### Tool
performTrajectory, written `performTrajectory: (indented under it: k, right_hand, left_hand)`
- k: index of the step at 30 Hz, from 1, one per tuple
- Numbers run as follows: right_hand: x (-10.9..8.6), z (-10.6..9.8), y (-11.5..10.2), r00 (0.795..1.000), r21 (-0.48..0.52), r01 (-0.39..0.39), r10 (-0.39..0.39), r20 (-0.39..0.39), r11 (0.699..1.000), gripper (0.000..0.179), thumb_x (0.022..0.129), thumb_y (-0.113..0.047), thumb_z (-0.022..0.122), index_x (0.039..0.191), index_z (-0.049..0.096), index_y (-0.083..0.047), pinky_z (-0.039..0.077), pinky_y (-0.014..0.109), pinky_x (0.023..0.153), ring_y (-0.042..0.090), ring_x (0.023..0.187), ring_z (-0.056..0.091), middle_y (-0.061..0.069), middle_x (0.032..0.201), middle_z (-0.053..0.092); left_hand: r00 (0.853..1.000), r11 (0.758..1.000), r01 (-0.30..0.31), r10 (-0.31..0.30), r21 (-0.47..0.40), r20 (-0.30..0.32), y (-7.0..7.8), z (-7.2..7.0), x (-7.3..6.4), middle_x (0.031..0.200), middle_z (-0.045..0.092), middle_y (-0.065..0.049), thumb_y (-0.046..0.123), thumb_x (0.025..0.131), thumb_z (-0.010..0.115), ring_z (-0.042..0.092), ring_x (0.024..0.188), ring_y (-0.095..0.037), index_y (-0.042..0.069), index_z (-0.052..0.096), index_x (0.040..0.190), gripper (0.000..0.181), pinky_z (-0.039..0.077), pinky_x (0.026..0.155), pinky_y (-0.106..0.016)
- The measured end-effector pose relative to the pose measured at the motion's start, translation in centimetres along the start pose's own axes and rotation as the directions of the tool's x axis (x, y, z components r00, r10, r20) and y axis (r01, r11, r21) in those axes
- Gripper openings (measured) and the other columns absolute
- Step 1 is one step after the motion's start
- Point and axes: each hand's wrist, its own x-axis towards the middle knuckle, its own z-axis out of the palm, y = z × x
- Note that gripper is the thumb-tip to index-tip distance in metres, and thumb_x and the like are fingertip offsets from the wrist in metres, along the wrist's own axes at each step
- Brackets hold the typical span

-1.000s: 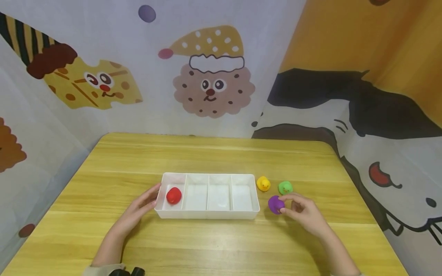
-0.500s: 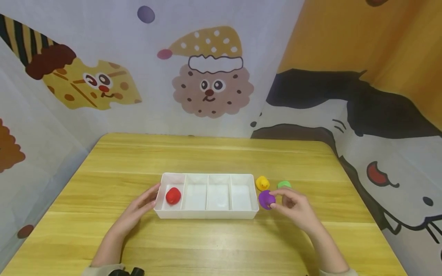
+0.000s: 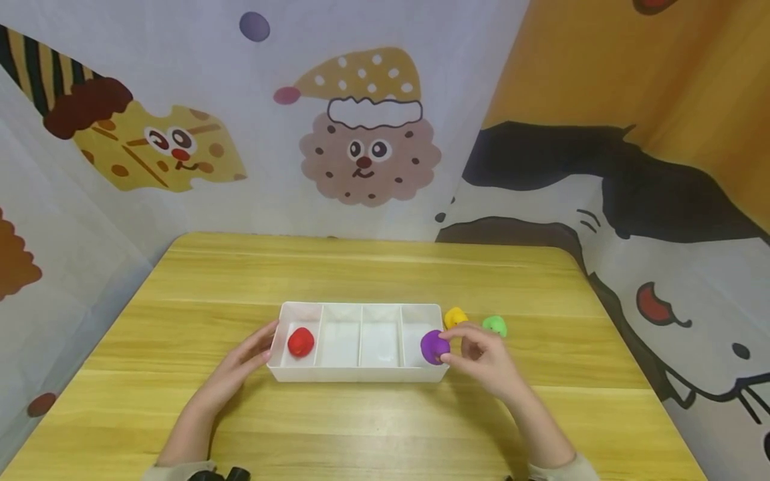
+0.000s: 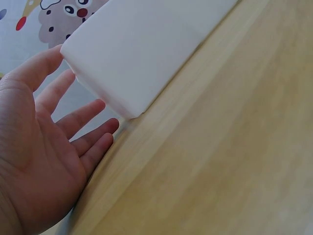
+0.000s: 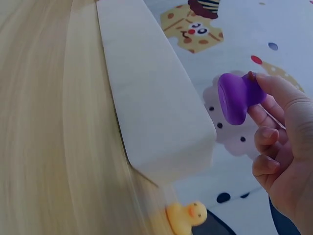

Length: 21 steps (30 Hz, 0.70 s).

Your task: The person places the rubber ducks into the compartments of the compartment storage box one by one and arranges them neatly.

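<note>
A purple rubber duck (image 3: 434, 347) is pinched between the thumb and fingers of my right hand (image 3: 484, 357), raised over the rightmost compartment of a white divided tray (image 3: 361, 375). In the right wrist view the purple duck (image 5: 235, 98) is tipped, its flat base facing left. My left hand (image 3: 243, 361) touches the tray's left end with extended fingers; the left wrist view has the hand (image 4: 54, 142) with spread fingers at the tray's end wall (image 4: 132, 54). A red rubber duck (image 3: 301, 342) lies in the leftmost compartment.
Right of the tray stand a yellow duck (image 3: 455, 318), partly behind my right hand, and a green duck (image 3: 495, 325). The wooden table (image 3: 361, 427) meets a cartoon-printed cloth (image 3: 240, 214) at its back edge.
My right hand has carried the purple duck leftward, from beside the tray to above its rightmost compartment. The left hand has stayed at the tray's left end.
</note>
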Motion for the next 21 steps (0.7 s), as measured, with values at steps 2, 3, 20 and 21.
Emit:
performTrajectory:
  k: [2, 3, 20, 21]
  right_hand:
    - [0.3, 0.5, -0.1, 1.0, 0.006, 0.002, -0.002, 0.002, 1.0, 0.028, 0.071, 0.016, 0.074, 0.096, 0.067, 0.005, 0.035, 0.025, 0.045, 0.013, 0.055, 0.041, 0.007, 0.07, 0.055]
    - [0.5, 0.7, -0.2, 1.0, 0.008, 0.0, 0.0, 0.003, 1.0, 0.028, 0.071, 0.015, 0.075, 0.096, 0.067, 0.004, 0.035, 0.024, 0.045, 0.013, 0.055, 0.041, 0.009, 0.071, 0.055]
    - [2.9, 4.4, -1.3, 1.0, 0.066, -0.011, 0.012, -0.007, 0.998, 0.023, 0.074, 0.011, 0.075, 0.095, 0.067, 0.006, 0.033, 0.021, 0.047, 0.014, 0.056, 0.041, 0.016, 0.086, 0.064]
    - [3.0, 4.6, -1.4, 1.0, 0.064, -0.011, 0.012, -0.006, 0.998, 0.023, 0.074, 0.011, 0.075, 0.095, 0.067, 0.005, 0.033, 0.021, 0.047, 0.013, 0.056, 0.041, 0.015, 0.085, 0.064]
  left_hand:
    - [1.0, 1.0, -0.002, 0.002, 0.005, 0.0, 0.0, 0.0, 0.0, 0.144, 0.041, -0.02, 0.013, 0.1, 0.05, 0.036, 0.131, -0.032, 0.012, 0.034, 0.149, 0.052, 0.032, 0.095, -0.02]
    - [1.0, 1.0, -0.002, 0.002, 0.006, 0.002, 0.0, 0.0, 0.0, 0.144, 0.041, -0.02, 0.012, 0.1, 0.05, 0.036, 0.131, -0.032, 0.012, 0.034, 0.15, 0.052, 0.033, 0.095, -0.02]
    - [1.0, 1.0, -0.021, 0.021, -0.003, 0.006, 0.0, 0.0, 0.1, 0.144, 0.04, -0.023, 0.011, 0.1, 0.05, 0.042, 0.123, -0.001, 0.009, 0.033, 0.149, 0.052, 0.034, 0.094, -0.018]
    - [1.0, 1.0, -0.022, 0.022, -0.003, 0.006, 0.0, 0.0, 0.1, 0.143, 0.04, -0.023, 0.01, 0.1, 0.05, 0.042, 0.123, -0.001, 0.008, 0.033, 0.149, 0.052, 0.034, 0.094, -0.018]
